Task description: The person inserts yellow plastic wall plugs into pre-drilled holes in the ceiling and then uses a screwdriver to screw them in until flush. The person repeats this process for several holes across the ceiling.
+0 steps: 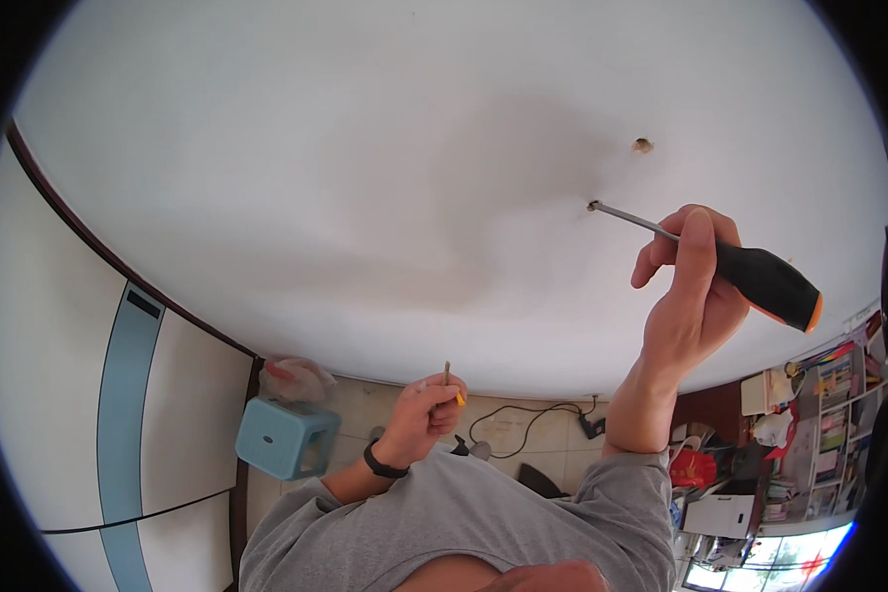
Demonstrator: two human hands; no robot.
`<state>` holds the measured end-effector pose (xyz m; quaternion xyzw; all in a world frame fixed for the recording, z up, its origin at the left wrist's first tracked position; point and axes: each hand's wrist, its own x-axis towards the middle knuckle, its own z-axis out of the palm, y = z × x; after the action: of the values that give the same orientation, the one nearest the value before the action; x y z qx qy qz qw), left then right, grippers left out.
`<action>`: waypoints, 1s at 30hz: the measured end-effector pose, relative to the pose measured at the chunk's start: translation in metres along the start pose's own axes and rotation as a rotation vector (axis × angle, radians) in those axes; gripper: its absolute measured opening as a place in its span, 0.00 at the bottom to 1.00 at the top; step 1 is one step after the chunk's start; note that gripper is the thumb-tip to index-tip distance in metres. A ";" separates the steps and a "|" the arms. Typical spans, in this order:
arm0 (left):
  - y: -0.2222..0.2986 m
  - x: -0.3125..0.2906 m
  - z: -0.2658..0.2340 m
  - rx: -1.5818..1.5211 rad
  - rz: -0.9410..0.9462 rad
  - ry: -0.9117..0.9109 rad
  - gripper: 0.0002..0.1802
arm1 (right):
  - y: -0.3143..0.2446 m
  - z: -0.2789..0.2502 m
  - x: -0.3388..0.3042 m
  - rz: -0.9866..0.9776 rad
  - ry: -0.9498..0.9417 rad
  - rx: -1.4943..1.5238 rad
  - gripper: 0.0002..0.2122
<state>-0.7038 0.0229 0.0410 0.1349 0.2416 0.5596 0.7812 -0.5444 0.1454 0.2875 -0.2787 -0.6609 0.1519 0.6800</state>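
My right hand (696, 296) is wrapped round a screwdriver (765, 286) with a black and orange handle, its fingers at the base of the metal shaft. The screwdriver's tip touches a small dark hole (593, 205) in the white wall (365, 128); how far it goes in cannot be seen. A larger round hole (642, 145) lies up and to the right of the tip. Lower down, before my body, my left hand (427, 419) is closed on a thin brownish piece like a screw (448, 372). A small yellow bit (461, 400) pokes out between its fingers.
A blue plastic stool (284, 434) stands on the tiled floor at lower left, with a plastic bag (296, 378) behind it. White cabinet doors (44, 296) line the left. A black cable (508, 456) lies on the floor. Cluttered shelves (829, 424) stand at right.
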 end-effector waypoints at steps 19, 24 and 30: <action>0.005 -0.004 -0.001 0.024 -0.016 -0.013 0.08 | -0.004 0.004 0.022 0.244 0.075 0.026 0.18; 0.004 -0.004 -0.002 0.001 -0.016 -0.016 0.08 | -0.004 0.006 0.030 0.308 0.078 0.026 0.18; 0.003 -0.003 -0.003 0.002 -0.019 -0.013 0.08 | 0.006 0.001 0.000 0.020 0.024 0.053 0.13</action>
<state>-0.7086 0.0207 0.0408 0.1373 0.2383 0.5509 0.7880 -0.5444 0.1498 0.2838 -0.2690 -0.6455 0.1727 0.6936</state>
